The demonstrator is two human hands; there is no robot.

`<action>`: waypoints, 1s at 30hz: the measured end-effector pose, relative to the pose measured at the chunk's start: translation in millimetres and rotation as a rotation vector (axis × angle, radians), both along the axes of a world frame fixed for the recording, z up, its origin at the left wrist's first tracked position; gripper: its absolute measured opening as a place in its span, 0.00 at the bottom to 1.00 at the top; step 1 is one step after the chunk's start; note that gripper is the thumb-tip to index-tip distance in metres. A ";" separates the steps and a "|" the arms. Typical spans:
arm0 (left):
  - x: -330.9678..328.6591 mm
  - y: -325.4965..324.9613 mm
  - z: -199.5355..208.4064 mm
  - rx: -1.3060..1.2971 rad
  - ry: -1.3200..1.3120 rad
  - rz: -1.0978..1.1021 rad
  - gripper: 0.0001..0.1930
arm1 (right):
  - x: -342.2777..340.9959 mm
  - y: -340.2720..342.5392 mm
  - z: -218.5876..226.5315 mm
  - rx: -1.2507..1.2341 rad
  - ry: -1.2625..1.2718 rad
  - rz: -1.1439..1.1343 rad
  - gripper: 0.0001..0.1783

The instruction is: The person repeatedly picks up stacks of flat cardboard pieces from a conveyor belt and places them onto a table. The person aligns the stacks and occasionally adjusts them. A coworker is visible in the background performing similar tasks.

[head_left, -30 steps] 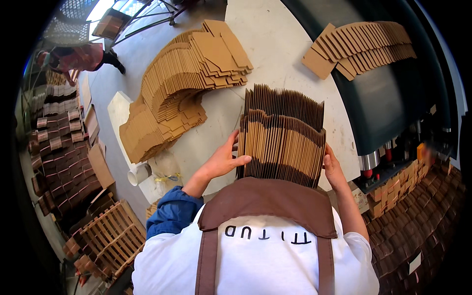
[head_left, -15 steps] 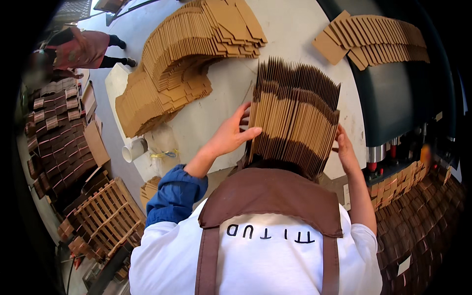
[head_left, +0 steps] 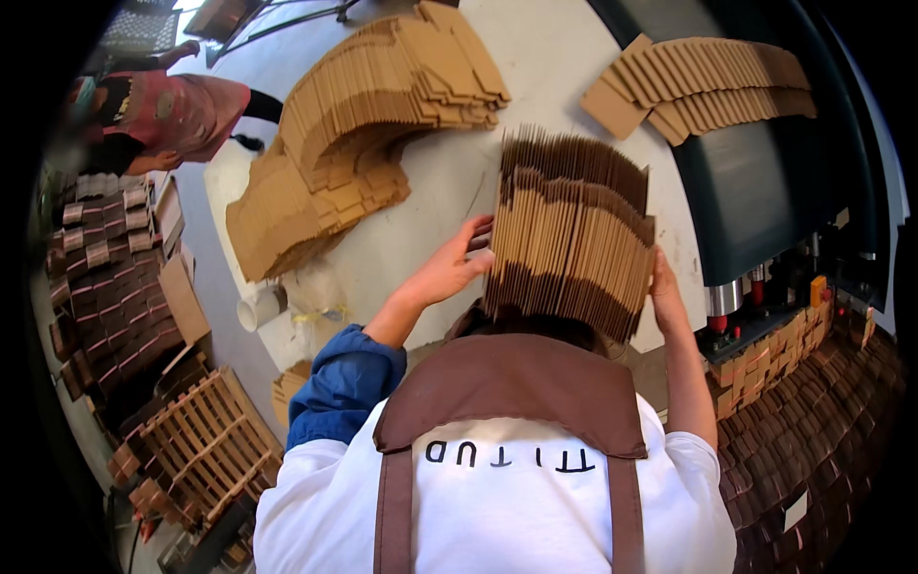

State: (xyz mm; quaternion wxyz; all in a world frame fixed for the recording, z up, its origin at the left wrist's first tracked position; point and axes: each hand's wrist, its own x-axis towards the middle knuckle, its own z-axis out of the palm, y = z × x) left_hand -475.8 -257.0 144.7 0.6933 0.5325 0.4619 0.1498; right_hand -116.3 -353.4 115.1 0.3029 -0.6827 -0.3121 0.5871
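Note:
Before my chest stands a thick stack of folded cardboard pieces (head_left: 569, 239), their edges fanned upward, with darker bands at top and bottom. My left hand (head_left: 451, 266) lies against its left side, thumb toward me and fingertips partly hidden behind the stack. On the opposite side my right hand (head_left: 666, 290) presses along the right edge, its fingers mostly out of sight. Between them the two hands grip the stack. A long curved row of flat cardboard pieces (head_left: 368, 105) leans on the white table (head_left: 449, 182), beyond my left hand.
A shorter cardboard row (head_left: 717, 81) lies on a dark green machine surface (head_left: 755, 182) at the right. Left on the table is a white tube (head_left: 260, 308). Wooden pallet (head_left: 206, 435), stacked bundles (head_left: 115, 287) and a person in a red apron (head_left: 182, 115) are at the left.
My right hand has closed in against the stack's right edge. The stack has shifted slightly and sits more evenly. At the far left the other person has moved nearer.

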 end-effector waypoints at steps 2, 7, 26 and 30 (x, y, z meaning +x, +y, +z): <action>0.8 11.4 -10.8 -0.085 -0.022 0.099 0.32 | -5.6 7.1 9.1 -0.086 -0.015 -0.087 0.41; 19.6 25.2 -26.0 0.040 0.111 0.104 0.25 | -20.7 15.4 -13.1 0.055 -0.057 -0.104 0.37; 15.1 17.2 -31.2 0.024 -0.216 0.368 0.32 | -54.2 18.6 -11.8 0.026 0.269 -0.165 0.18; 7.5 12.7 34.1 0.184 -0.152 0.429 0.30 | -73.0 24.7 -40.4 0.110 0.514 -0.072 0.13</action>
